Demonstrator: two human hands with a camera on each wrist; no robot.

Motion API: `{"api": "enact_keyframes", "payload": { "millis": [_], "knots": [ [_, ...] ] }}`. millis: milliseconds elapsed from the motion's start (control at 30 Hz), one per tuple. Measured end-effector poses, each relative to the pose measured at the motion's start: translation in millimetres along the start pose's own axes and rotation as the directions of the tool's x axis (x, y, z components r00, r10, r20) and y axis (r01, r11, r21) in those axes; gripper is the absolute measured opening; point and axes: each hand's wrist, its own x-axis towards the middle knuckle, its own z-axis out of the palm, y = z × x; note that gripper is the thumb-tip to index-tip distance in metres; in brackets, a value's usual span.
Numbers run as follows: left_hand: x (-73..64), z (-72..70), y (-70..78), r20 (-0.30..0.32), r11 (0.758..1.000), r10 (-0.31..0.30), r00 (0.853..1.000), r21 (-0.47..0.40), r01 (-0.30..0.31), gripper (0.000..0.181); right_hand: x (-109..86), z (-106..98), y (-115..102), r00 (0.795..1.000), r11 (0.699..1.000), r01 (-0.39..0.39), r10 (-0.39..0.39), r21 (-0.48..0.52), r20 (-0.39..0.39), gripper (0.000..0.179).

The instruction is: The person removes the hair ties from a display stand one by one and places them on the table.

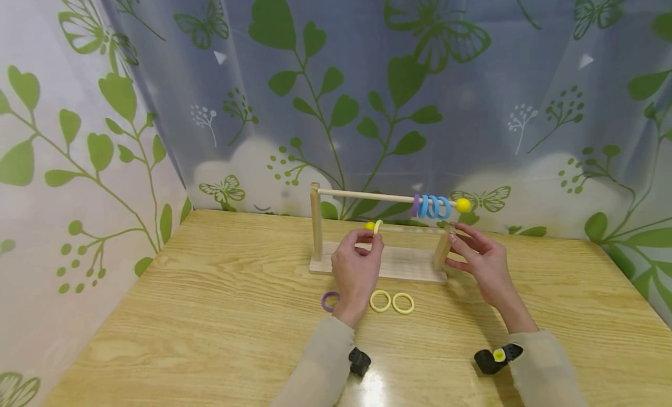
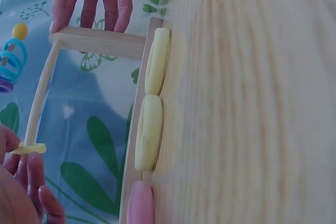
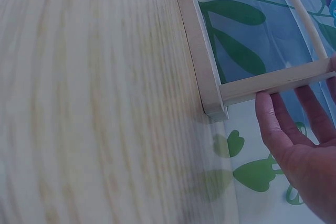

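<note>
The rack's base (image 1: 406, 261) sits on the wooden table (image 1: 210, 337), patterned curtain (image 1: 346, 57) behind. Left hand (image 1: 358, 264) pinches a yellow ring (image 1: 378, 227) between thumb and fingertips at the left end of the lower rod (image 1: 409, 230), just right of the lower ball (image 1: 370, 225); ring looks to be around the rod. Right hand (image 1: 485, 267) holds the right post (image 1: 441, 252) near its top, thumb on one side, fingers partly spread.

Around: upper rod (image 1: 367, 195) runs right from the left post (image 1: 317, 223), above and beyond the lower one. It carries one purple ring (image 1: 416, 206) and three blue rings (image 1: 423, 207), bunched toward the upper ball (image 1: 463, 205). Near side of the base, on the table: a loose purple ring (image 1: 323, 302) at left, then two loose yellow rings (image 1: 372, 302).

In the way: left hand hides some of the base, and its wrist overlaps the loose purple ring. Right fingers cover the post top.

View differences: head alone shows the lower ball and left post. Left wrist has the two loose yellow rings nearly edge-on, close by the base. Right wrist shows the post's foot meeting the base, plus fingertips on the post's outer side.
</note>
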Motion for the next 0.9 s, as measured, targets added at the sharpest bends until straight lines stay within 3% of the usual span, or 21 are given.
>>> {"api": "enact_keyframes", "payload": {
  "millis": [900],
  "knots": [
    [5.6, -5.6, -5.2, -0.037, 1.000, -0.027, 0.999, -0.017, 0.026, 0.007, -0.2, 0.5, -0.5, 1.000, 1.000, 0.003, -0.003, -0.026, -0.007, 0.045]
  ]
}}
